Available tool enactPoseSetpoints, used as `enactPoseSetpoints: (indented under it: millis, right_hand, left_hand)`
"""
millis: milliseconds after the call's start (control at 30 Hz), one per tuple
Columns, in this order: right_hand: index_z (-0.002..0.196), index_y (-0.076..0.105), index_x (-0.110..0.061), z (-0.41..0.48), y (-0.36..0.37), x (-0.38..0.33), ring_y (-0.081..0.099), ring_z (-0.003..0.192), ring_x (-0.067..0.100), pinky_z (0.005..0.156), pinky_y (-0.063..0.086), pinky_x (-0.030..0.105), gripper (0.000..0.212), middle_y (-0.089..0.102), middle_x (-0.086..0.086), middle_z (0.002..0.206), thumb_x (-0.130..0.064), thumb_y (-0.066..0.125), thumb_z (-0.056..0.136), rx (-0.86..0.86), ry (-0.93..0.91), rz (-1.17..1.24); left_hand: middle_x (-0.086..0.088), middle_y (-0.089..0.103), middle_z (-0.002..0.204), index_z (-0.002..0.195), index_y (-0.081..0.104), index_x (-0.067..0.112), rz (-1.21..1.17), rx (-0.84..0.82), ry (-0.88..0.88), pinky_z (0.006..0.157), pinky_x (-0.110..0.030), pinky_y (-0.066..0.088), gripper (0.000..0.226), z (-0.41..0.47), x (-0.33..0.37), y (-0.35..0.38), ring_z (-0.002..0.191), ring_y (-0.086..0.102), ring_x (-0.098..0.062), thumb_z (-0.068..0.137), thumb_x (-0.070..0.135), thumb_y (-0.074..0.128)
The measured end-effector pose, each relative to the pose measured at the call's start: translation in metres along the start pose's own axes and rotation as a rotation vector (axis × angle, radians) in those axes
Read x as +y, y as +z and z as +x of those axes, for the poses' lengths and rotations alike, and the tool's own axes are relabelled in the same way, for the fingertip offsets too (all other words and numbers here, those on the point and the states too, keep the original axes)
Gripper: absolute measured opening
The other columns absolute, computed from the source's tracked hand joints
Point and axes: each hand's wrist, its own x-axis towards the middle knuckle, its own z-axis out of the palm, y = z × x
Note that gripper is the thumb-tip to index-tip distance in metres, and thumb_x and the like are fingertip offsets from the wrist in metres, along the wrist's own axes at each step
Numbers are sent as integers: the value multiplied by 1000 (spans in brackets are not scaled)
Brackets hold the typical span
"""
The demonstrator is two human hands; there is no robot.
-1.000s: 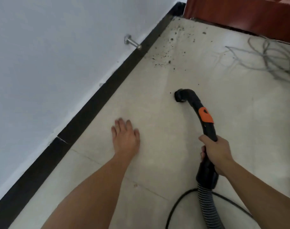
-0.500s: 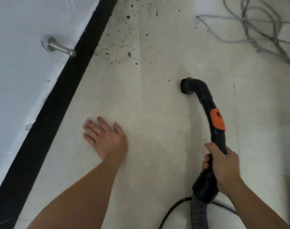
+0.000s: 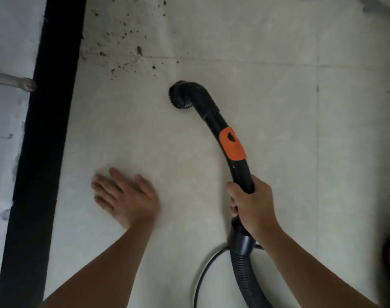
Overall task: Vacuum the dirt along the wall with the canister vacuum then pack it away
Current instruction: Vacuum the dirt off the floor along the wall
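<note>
right now my right hand (image 3: 252, 205) is wrapped tight around the black vacuum handle (image 3: 236, 165), just below its orange button (image 3: 232, 144). the brush end (image 3: 182, 94) sits on the floor (image 3: 300, 130), near the dirt (image 3: 123, 52) but not on it. the dirt lies by the black strip (image 3: 47, 130) at the bottom of the wall (image 3: 5, 41). my left hand (image 3: 127, 196) lies flat on the floor, fingers straight. the hose (image 3: 249, 276) runs back to me.
</note>
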Motion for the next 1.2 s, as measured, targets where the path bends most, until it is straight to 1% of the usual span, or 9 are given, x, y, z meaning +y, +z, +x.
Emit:
enactPoseSetpoints:
  millis: [233, 333, 433, 600, 733, 833, 933, 1033, 1200]
  right_hand:
    - [75, 54, -10, -1, -89, 6, 48, 45, 23, 53, 47, 34, 15, 51, 8, 53, -11, 66, 85, 491, 64, 197]
    - [78, 55, -11, -1, -109, 6, 49, 43, 23, 53, 49, 33, 13, 52, 7, 55, -15, 66, 83, 612, 81, 273]
    - [79, 54, -10, 11, -107, -2, 48, 42, 22, 51, 48, 33, 13, 51, 8, 56, -13, 65, 85, 547, 60, 264]
    - [78, 55, -3, 29, -57, -21, 47, 44, 24, 50, 45, 36, 15, 51, 13, 52, -9, 66, 86, 204, -96, 25]
    - [73, 56, -6, 13, -7, -9, 48, 44, 23, 49, 43, 35, 15, 53, 11, 51, -6, 66, 84, -42, -162, -144]
    - [73, 54, -5, -8, 0, 15, 48, 43, 21, 47, 42, 33, 15, 53, 11, 52, -1, 65, 83, -129, -166, -207]
    - [72, 53, -4, -12, -15, 18, 48, 42, 22, 47, 42, 34, 17, 52, 11, 52, 0, 65, 84, -85, -183, -247]
    - [69, 54, -2, 2, -30, 2, 47, 42, 23, 47, 43, 35, 22, 52, 13, 49, -1, 66, 86, 51, -210, -230]
    - [80, 56, -2, 44, -33, -48, 43, 38, 21, 45, 42, 31, 14, 49, 13, 53, -6, 67, 87, 259, -157, -73]
  left_hand:
    - [-32, 12, 155, 150, 22, -1, -13, -13, -4, 118, -56, 7, 75, -1, -1, 1, 146, 8, -44, 91, 46, 23]
    - [-31, 11, 155, 150, 21, -1, -18, -47, -15, 118, -56, 6, 74, -1, -1, 0, 146, 7, -44, 91, 45, 23]
    - [-31, 11, 155, 150, 21, -1, -53, -95, -36, 117, -57, 6, 75, -2, 2, -5, 146, 7, -44, 91, 46, 21]
    - [-34, 14, 154, 148, 25, -3, -105, -105, 0, 116, -59, 6, 75, -4, 4, -10, 145, 7, -46, 90, 44, 21]
    - [-35, 16, 153, 147, 27, -4, -99, -121, 14, 115, -59, 5, 75, -4, 4, -13, 144, 8, -48, 89, 42, 22]
    - [-38, 22, 149, 144, 33, -8, -64, -136, 154, 114, -60, 9, 73, -1, -3, -14, 141, 16, -51, 89, 39, 22]
    - [-31, 28, 151, 144, 38, -1, 9, -115, 419, 116, -54, 11, 67, 38, -1, -16, 143, 20, -43, 92, 40, 26]
    - [-25, 18, 156, 149, 31, 5, -36, -51, 371, 118, -51, 7, 60, 100, 18, -21, 147, 11, -36, 97, 37, 36]
    - [-26, 16, 156, 150, 28, 8, -55, 28, 338, 118, -52, 4, 63, 130, 33, -8, 146, 10, -38, 96, 40, 34]
